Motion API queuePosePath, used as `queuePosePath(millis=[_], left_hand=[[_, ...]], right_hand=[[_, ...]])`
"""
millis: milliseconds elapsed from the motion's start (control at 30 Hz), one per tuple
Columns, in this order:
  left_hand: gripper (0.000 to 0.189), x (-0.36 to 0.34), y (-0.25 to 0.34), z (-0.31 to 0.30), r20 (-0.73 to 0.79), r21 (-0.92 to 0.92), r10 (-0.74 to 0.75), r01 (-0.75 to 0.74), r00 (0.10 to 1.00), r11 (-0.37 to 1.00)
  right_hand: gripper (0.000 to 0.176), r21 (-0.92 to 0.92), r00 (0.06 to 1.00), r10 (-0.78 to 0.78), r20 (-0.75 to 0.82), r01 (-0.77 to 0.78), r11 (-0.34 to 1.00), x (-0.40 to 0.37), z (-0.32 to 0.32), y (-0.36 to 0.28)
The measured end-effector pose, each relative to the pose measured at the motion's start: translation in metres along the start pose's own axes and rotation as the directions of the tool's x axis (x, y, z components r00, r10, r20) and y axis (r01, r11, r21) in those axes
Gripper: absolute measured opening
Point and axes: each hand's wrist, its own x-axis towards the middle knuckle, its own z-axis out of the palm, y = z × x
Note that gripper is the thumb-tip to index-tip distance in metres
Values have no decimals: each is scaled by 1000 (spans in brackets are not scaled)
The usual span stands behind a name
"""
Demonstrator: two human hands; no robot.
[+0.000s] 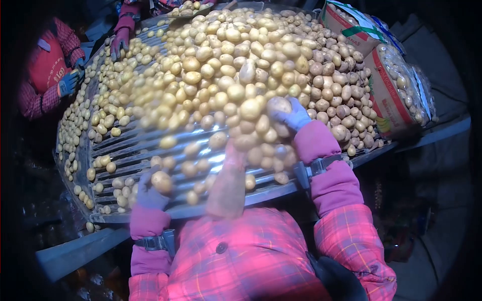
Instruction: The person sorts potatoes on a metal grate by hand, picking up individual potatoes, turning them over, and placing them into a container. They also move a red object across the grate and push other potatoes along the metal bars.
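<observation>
A big heap of potatoes (221, 65) lies on a slatted metal table (128, 143). My left hand (150, 193), in a bluish glove, is near the table's front edge with its fingers around a potato (161, 182). At the right front of the heap my right hand (295, 114), gloved too, has its fingers against a larger potato (279, 106). Blurred potatoes lie between my hands, over the bare slats. A reddish, see-through blurred shape (227, 185) stands at the middle of the front edge.
Cardboard boxes (386, 95) of potatoes in plastic stand at the right edge. At the far left a person in a red apron (50, 62) has blue-gloved hands over the table. Another person's gloved hand (119, 42) reaches in at the top left, near a scoop (191, 12) holding potatoes.
</observation>
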Motion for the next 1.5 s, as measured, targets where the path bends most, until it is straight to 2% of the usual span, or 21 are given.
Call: queuePosePath(millis=[67,100,167,200,233,267,400,433,533,733,800,833,867,900,933,967,1000,1167,1300,1433,1500], left_hand=[[58,-1,-4,8,113,314,307,-327,945,892],[58,2,-5,7,110,313,312,-331,943,890],[57,8,-8,-2,-58,-212,-19,6,998,977],[57,8,-11,-4,-78,-216,-14,-3,997,976],[56,8,-13,-7,-25,229,187,-176,982,957],[55,8,-14,-11,100,620,334,-321,937,716],[53,3,-9,-6,158,430,355,-388,922,816],[44,3,-7,-13,111,104,127,-139,986,985],[38,0,-2,-6,-56,1,-34,34,998,999],[29,-5,5,3,44,287,204,-208,978,935],[19,0,-1,2,-136,-337,-120,68,983,939],[15,-13,24,16,-52,208,134,-121,990,971],[12,-27,49,32,114,686,270,-272,956,675],[24,-35,48,41,84,658,283,-266,956,704],[41,-43,49,56,75,-77,24,-18,997,997],[51,-40,14,37,161,147,325,-348,932,926],[51,-58,42,59,-76,-272,-28,6,997,962],[42,-112,38,11,10,-359,35,-29,999,933],[40,-182,16,-36,-301,-375,-61,-59,952,925],[44,-250,-31,-83,-546,-633,-245,-202,801,748],[49,-270,-68,-120,-608,-693,-216,-377,764,615]], right_hand=[[54,837,977,-134,167,-68,543,-6,1,-9],[63,952,967,-183,175,-119,284,-12,13,-13],[66,963,940,-213,266,-247,111,-26,21,-32],[69,924,901,-252,353,-379,-59,-29,26,-41],[71,895,888,-291,356,-414,-168,-25,42,-43],[73,850,873,-334,356,-451,-273,-22,54,-54],[70,801,839,-415,352,-499,-330,-35,78,-76],[69,728,773,-533,343,-577,-370,-38,75,-87],[69,694,724,-563,398,-639,-332,-31,86,-89],[66,581,604,-615,507,-766,-274,-16,106,-96],[62,529,617,-568,544,-778,-338,-18,112,-101],[60,492,602,-559,570,-795,-355,-18,120,-109],[58,447,576,-553,602,-817,-365,-20,130,-119],[59,508,548,-563,618,-826,-247,-25,137,-128],[59,563,529,-568,630,-815,-134,-34,141,-138],[61,577,457,-615,643,-817,-4,-48,145,-152],[63,598,394,-647,653,-792,121,-60,145,-165],[59,627,124,-656,745,-465,625,-126,178,-222],[53,692,-60,-690,721,115,713,-142,244,-220],[46,554,33,-842,538,739,383,-180,271,-243],[50,473,-91,-886,455,867,154,-177,289,-237]])
